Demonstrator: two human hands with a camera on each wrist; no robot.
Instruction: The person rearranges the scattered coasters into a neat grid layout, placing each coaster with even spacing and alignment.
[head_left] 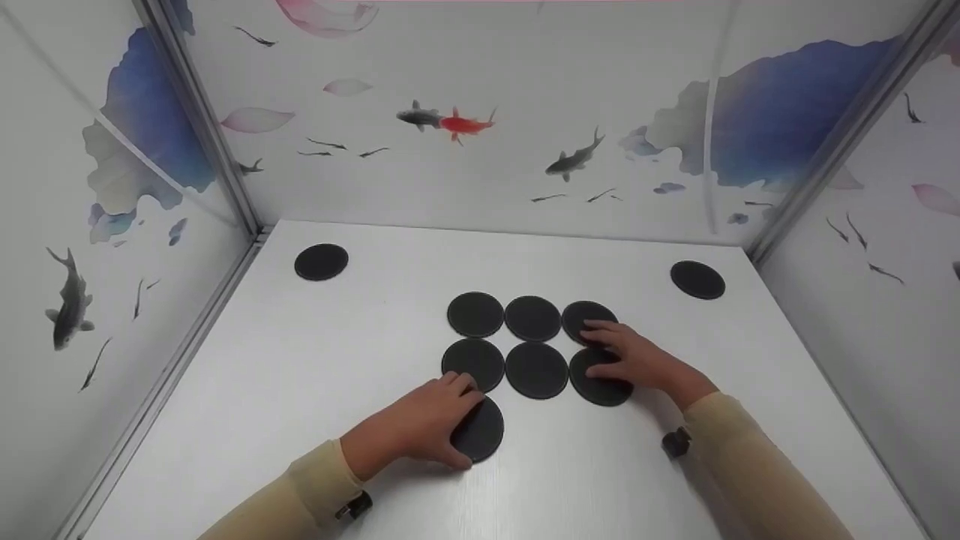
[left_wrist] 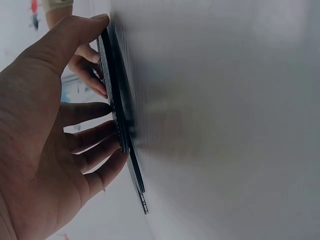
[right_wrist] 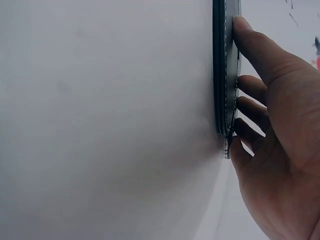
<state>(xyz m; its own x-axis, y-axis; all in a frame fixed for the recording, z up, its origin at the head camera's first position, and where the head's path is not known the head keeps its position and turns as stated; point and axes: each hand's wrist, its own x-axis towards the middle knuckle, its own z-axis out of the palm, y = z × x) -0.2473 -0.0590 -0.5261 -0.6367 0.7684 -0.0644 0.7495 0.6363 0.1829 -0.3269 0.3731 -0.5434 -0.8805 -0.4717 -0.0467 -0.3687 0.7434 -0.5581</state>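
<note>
Left hand: fingers spread and nearly straight, fingertips pressed flat on the near-left disc, thumb against its near edge; nothing is gripped. This black round disc lies flat on the table, just near of the six-disc group and touching or slightly overlapping the disc above it; being round, it shows no long axis or heading. Right hand: fingers extended and relaxed, resting across the right-hand pair of discs, fingertips laid on the far one; no grasp is seen. In the wrist views the discs appear edge-on as thin dark slabs lying against the white surface.

Surface: a white table with a faint grain, enclosed left, far and right by white panels printed with fish, petals and blue leaves, joined by grey metal corner posts.

Other items: four further discs completing a two-by-three block at mid-table, edges touching or nearly so; a lone disc at far left and another at far right, both well apart from the block. Beige sleeves cover both forearms.
</note>
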